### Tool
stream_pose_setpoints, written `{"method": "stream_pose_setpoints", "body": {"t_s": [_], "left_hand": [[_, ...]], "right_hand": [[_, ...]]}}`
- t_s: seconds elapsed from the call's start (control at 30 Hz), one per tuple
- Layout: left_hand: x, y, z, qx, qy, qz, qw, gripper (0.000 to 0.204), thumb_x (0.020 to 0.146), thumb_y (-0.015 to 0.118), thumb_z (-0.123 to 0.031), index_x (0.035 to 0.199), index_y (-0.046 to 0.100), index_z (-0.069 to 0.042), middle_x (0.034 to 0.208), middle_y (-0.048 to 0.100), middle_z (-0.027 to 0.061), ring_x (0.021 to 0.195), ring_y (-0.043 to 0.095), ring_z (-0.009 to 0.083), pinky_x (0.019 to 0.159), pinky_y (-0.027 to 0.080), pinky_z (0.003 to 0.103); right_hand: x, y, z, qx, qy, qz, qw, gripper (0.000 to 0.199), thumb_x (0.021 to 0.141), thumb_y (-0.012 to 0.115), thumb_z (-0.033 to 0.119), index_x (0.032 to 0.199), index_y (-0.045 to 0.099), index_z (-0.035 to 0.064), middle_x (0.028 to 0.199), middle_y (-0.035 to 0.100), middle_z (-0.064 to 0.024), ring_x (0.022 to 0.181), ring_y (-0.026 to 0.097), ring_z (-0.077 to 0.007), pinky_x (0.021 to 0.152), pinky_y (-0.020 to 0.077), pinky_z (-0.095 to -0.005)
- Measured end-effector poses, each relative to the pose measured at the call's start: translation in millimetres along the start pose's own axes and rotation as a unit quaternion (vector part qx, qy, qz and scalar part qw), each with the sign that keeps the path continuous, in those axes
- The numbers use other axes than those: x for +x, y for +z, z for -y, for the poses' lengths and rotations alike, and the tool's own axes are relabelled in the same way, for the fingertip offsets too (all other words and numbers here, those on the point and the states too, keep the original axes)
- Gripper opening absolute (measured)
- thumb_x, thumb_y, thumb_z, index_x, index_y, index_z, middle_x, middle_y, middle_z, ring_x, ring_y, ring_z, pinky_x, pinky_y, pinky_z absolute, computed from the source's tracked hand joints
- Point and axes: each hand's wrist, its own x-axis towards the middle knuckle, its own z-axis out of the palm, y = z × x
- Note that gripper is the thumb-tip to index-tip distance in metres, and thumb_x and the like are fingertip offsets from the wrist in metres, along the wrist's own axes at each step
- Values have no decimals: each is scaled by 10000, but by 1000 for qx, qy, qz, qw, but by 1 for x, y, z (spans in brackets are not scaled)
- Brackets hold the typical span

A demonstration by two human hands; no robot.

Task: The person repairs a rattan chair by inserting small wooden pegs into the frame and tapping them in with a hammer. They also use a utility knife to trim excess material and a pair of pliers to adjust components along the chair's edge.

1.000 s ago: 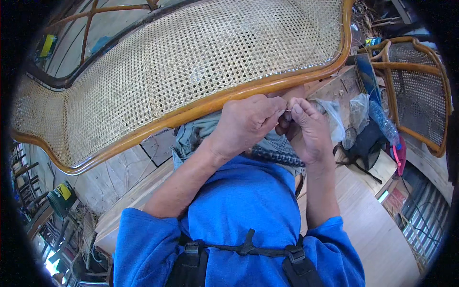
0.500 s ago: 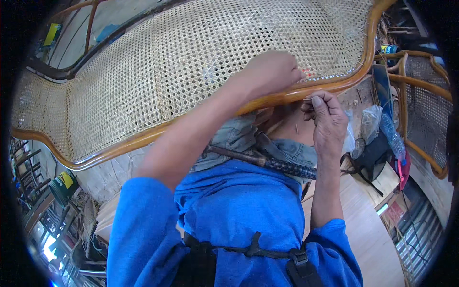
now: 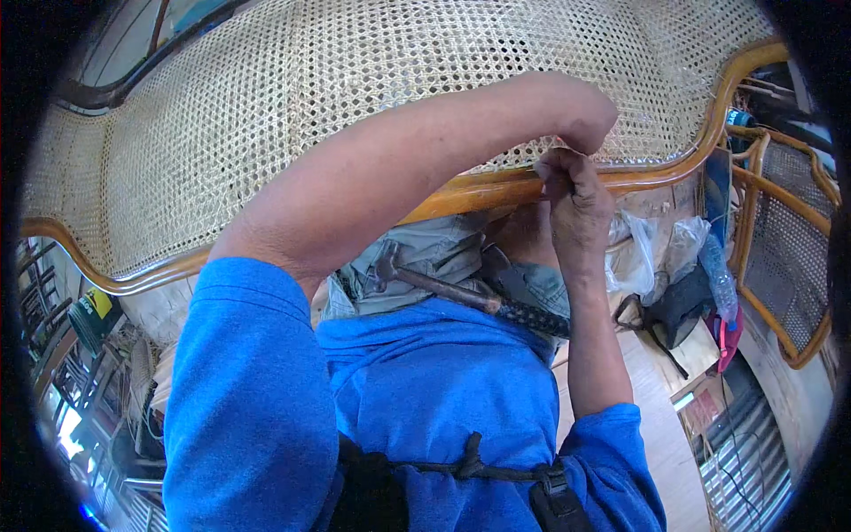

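Observation:
A woven cane panel [image 3: 399, 62] in a varnished wooden frame [image 3: 479, 197] spans the view in front of me. My left hand [image 3: 581, 111] reaches across the panel to the right, wrist bent down over the weave; its fingers are hidden behind the hand. Just below it, my right hand [image 3: 581, 195] is up against the near rail, fingers curled and pinched together at the panel's edge. Whatever lies between those fingertips is too small to make out. A hammer [image 3: 443, 285] with a dark wrapped grip rests across my lap, its head to the left.
To the right stands another cane-panelled wooden frame [image 3: 784, 257]. Clear plastic bags [image 3: 634, 253], a plastic bottle [image 3: 718, 266] and a black bag [image 3: 678, 310] lie nearer. A green and yellow can [image 3: 89, 319] is at left, and corrugated metal [image 3: 745, 470] at lower right.
My left hand has moved right along the panel and bent downward. My right hand has risen to the rail, close under the left. The view has shifted slightly, showing the hammer head.

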Motion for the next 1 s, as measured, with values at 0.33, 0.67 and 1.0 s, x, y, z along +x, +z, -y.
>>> {"method": "stream_pose_setpoints", "body": {"t_s": [0.33,0.67,1.0], "left_hand": [[8,3,10,-9,11,-11,1000,223,672,597,-119,808,678,38,790,659,207,707,637,347,645,498,436],[3,-4,4,-39,16,1,999,233,702,581,-127,838,674,38,773,651,209,697,629,334,637,490,436],[-8,-6,-17,-91,46,94,990,271,689,580,-122,911,685,-7,843,664,157,713,615,268,642,482,406]], "right_hand": [[3,3,4,-90,-85,-7,992,126,782,656,117,905,677,133,834,684,-65,793,662,-243,709,504,-345],[1,5,22,-166,-76,-20,983,75,820,642,144,889,662,123,835,669,-78,783,643,-285,721,485,-389],[1,11,5,-15,-95,-54,994,71,815,632,105,863,645,54,843,643,-116,838,607,-296,728,467,-393]]}}
